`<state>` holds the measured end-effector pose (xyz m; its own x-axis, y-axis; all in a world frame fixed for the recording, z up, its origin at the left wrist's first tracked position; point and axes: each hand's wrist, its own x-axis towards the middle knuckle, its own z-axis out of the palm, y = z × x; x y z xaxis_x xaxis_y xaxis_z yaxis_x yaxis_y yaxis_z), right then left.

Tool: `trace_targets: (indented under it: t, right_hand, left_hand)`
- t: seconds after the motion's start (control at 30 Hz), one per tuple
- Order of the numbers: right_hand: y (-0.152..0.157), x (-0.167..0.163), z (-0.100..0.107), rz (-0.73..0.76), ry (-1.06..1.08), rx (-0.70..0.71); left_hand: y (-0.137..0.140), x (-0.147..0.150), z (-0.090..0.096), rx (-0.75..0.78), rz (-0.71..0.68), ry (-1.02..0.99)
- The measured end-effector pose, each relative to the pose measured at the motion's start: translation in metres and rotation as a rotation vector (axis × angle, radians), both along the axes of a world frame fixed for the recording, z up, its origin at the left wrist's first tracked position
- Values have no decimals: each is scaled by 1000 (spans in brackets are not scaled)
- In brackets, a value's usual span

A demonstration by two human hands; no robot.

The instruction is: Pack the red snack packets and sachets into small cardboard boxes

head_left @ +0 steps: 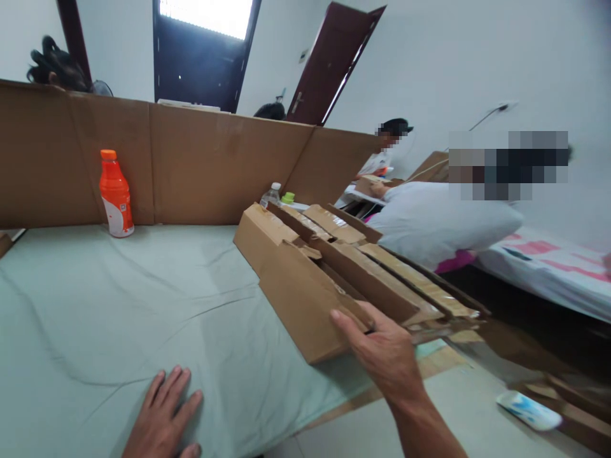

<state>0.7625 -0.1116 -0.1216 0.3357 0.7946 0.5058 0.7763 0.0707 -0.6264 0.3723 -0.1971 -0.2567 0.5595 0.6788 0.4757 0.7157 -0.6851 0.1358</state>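
Note:
My left hand (165,416) lies on the pale green cloth (157,305), fingers stretched out and holding nothing. My right hand (384,346) grips the near end of a long brown cardboard box (296,292), its thumb on the outer side and the other fingers over the far side, partly hidden. More narrow cardboard boxes (372,267) stand side by side just to the right of the gripped one, some with clear tape along them. The gripped box rests at the right part of the cloth-covered table.
A tall cardboard wall (210,165) runs along the back, with an orange bottle (118,197) before it. A clear bottle (271,194) and a green-capped item (287,198) stand behind the boxes. A person in a white top (439,219) leans at the right. A white-and-blue packet (529,410) lies lower right.

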Motion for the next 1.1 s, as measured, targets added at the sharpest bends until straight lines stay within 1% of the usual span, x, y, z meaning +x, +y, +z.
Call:
trace_targets:
  t: [0.07, 0.1, 0.13, 0.17, 0.23, 0.3, 0.37, 0.43, 0.47, 0.53, 0.6, 0.67, 0.77, 0.8, 0.87, 0.93, 1.0, 1.03, 1.1]
  right_hand:
    - [-7, -10, 0, 53, -79, 78]
    - [-12, -17, 1, 108, -118, 125]
    - [-18, -27, 3, 194, -150, 171]
    - [-23, -38, 6, 309, -167, 209]
    - [-33, -66, 16, 609, -143, 243]
    - [-38, -94, 29, 940, -67, 203]
    - [-40, -118, 43, 1203, -8, 95]
    - [-37, -133, 55, 1375, 48, -34]
    - [-34, -137, 60, 1430, 92, -86]
    - [-26, -144, 70, 1462, 174, -143]
    - [-17, -152, 79, 1397, 141, -171]
    - [-8, -163, 88, 1321, -26, -202]
    - [0, -189, 92, 1341, -375, -306]
    - [1, -199, 89, 1343, -490, -345]
    - [0, -218, 78, 1300, -698, -407]
    - [-2, -232, 66, 1247, -828, -439]
    - [-3, -237, 62, 1242, -844, -458]
    - [-2, -236, 65, 1258, -796, -454]
    - [0, -225, 79, 1300, -603, -403]
  left_hand:
    - [1, -9, 15, -98, 33, -58]
    - [1, -14, 25, -162, 66, -88]
    - [2, -21, 37, -229, 100, -120]
    - [2, -28, 48, -278, 135, -163]
    - [2, -42, 69, -351, 177, -258]
    - [0, -57, 83, -402, 187, -373]
    - [-5, -72, 90, -462, 192, -492]
    - [-13, -83, 92, -504, 227, -578]
    - [-18, -88, 93, -515, 247, -600]
    - [-25, -93, 92, -527, 272, -613]
    - [-30, -95, 91, -544, 256, -614]
    - [-31, -94, 91, -560, 230, -625]
    - [-31, -91, 91, -600, 212, -653]
    - [-31, -90, 92, -616, 209, -662]
    - [-31, -88, 93, -630, 194, -668]
    - [-32, -87, 93, -625, 187, -667]
    - [-33, -86, 92, -607, 196, -652]
    - [-33, -86, 92, -585, 203, -641]
    - [-32, -87, 92, -531, 217, -619]
